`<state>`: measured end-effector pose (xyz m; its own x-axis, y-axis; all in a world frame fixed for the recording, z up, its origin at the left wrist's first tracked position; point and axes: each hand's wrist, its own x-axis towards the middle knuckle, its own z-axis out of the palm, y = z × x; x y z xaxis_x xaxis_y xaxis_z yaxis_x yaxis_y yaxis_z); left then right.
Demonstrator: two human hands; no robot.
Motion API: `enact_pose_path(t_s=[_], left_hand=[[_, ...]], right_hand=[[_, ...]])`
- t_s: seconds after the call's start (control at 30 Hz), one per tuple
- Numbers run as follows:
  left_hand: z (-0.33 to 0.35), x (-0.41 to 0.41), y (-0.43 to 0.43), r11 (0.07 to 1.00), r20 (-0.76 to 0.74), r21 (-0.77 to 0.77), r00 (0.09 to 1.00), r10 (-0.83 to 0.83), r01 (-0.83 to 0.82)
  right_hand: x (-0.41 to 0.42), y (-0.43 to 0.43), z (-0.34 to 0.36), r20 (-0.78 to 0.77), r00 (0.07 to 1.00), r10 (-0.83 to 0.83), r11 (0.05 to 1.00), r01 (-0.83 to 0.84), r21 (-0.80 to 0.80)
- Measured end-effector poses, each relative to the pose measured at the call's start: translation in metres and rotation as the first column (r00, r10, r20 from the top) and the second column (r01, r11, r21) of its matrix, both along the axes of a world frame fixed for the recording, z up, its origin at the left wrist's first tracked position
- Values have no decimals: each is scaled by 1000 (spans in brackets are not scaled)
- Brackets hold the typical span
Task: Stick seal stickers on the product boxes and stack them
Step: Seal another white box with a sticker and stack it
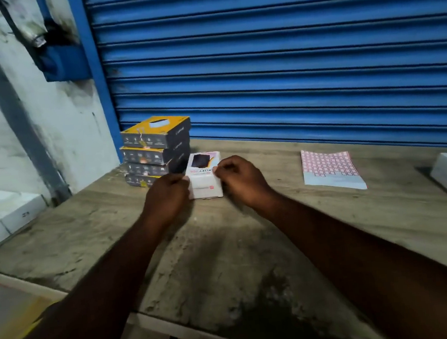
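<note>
One blurred-print box (205, 180) between left hand (168, 195), right hand (241, 181).

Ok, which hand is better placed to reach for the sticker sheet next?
Right, probably. The sticker sheet lies on the right hand's side of the white box, bare table between. The left hand would have to cross the box, and could steady it instead.

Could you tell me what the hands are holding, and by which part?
The white box on the table: left hand grips its left side, right hand its right side.
</note>
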<state>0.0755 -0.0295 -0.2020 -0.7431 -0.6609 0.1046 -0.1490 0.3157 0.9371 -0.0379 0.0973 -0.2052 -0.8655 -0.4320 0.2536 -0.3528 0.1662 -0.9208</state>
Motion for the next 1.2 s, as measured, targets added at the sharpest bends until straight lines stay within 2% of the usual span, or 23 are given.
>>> enact_pose_path(t_s=[0.1, 0.2, 0.57, 0.7, 0.83, 1.0, 1.1, 1.2], left_hand=[[6, -9, 31, 993, -93, 109, 995, -26, 37], [10, -26, 61, 975, -182, 190, 980, -80, 114], [19, -94, 175, 907, -228, 287, 942, -248, 308], [22, -119, 197, 878, -227, 266, 912, -343, 397], [14, -128, 211, 789, -221, 347, 861, -458, 508], [14, -121, 193, 735, -307, 303, 792, -527, 607], [9, -115, 185, 668, -354, 290, 725, -590, 685], [8, -114, 188, 674, -385, 226, 700, -602, 704]], right_hand=[[-11, 29, 2, 44, 996, -84, 991, 88, -103], [-17, 64, 9, 63, 992, -107, 983, 115, -141], [-33, 207, 36, 357, 934, 9, 959, 93, -267], [-49, 237, 32, 347, 938, -2, 964, 94, -249], [-64, 255, 23, 406, 914, 6, 962, 106, -253], [-70, 260, 24, 330, 944, 12, 952, 89, -292], [-63, 256, 22, 172, 984, -39, 966, 82, -246], [-55, 252, 23, -43, 994, -98, 959, 83, -272]])
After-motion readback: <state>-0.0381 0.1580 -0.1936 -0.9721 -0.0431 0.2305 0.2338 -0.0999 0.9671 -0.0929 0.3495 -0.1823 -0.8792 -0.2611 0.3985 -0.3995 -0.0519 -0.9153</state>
